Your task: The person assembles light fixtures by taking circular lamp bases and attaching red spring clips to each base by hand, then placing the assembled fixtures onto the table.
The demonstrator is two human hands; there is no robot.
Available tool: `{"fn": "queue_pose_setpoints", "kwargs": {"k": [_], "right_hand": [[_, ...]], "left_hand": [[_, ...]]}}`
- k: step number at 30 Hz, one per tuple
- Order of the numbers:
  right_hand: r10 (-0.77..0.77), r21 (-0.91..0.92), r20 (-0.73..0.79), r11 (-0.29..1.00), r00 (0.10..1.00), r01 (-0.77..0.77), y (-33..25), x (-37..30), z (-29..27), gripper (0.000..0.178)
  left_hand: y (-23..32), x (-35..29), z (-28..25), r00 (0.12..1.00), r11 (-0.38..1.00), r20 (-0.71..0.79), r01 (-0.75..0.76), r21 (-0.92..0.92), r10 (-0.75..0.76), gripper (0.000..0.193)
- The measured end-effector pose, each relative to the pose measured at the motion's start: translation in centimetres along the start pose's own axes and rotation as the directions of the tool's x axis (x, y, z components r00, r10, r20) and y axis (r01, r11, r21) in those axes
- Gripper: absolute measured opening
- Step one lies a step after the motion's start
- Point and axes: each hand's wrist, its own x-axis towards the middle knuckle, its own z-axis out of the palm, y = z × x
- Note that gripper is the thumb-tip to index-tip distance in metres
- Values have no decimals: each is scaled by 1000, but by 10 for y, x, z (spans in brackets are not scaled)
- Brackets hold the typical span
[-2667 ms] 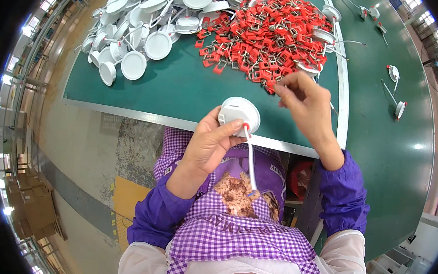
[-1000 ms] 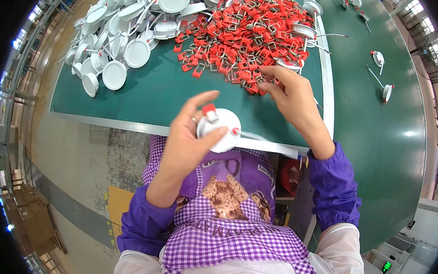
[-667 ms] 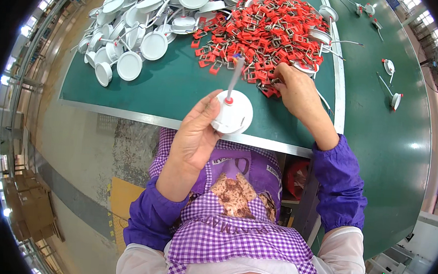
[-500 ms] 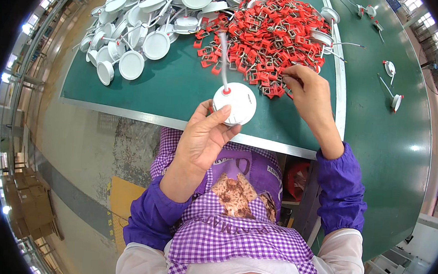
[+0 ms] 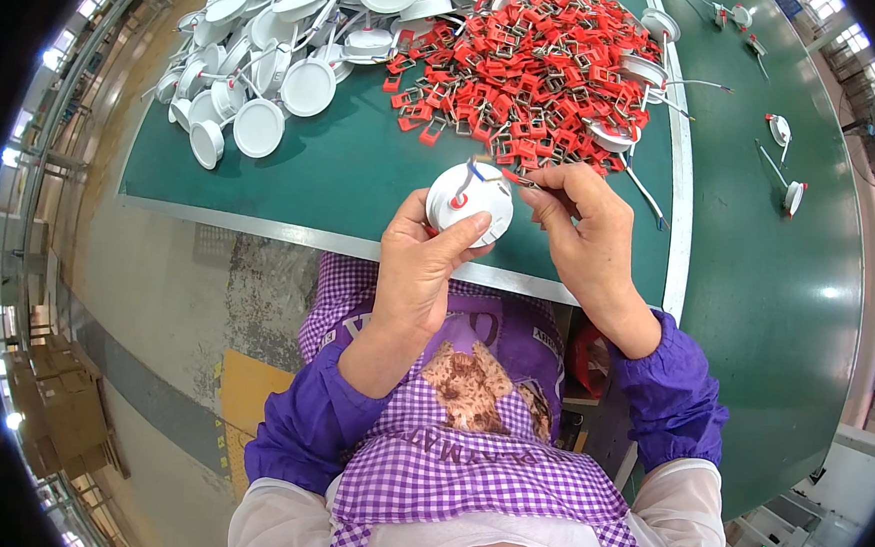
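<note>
My left hand (image 5: 427, 248) grips a round white downlight (image 5: 472, 203) over the table's near edge, thumb on its face. A short cable with bared coloured wire ends comes out of a red ring on it and curves toward me. Just right of the light, my right hand (image 5: 586, 222) pinches a red spring clip (image 5: 518, 178) between thumb and fingertips, close to the light's rim. Beyond both hands spreads a large pile of red clips (image 5: 540, 69) with metal springs.
A heap of white downlights (image 5: 309, 87) with cables covers the far left of the green table (image 5: 353, 178). A few lights lie at the clip pile's right, by a pale metal strip (image 5: 679, 188). Several more (image 5: 794, 198) are scattered on the green surface beyond it.
My right hand has come back from the clip pile toward the light with a red clip. The downlight has turned in my left hand, and its cable now points toward me.
</note>
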Motion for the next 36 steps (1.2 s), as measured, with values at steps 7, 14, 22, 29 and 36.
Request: {"fn": "queue_pose_setpoints", "kwargs": {"k": [7, 14, 22, 29, 36], "right_hand": [[-24, 84, -12, 996, 1000, 25, -12, -8, 5, 13], [-45, 80, -21, 996, 999, 46, -10, -9, 8, 15], [55, 158, 67, 985, 996, -65, -6, -15, -2, 18], [-81, -31, 64, 996, 995, 83, -15, -25, -12, 18], [266, 527, 191, 784, 945, -327, -21, -21, -28, 45]], "left_hand": [[-12, 4, -3, 980, 980, 10, -200, 21, 200, 33], [-12, 3, -2, 958, 944, 46, -286, 166, 282, 31], [-9, -6, -4, 961, 910, 123, -274, 312, 247, 25], [-10, -14, -3, 969, 928, 177, -220, 302, 172, 27], [-5, -24, 4, 947, 903, 251, -278, 326, 201, 29]]}}
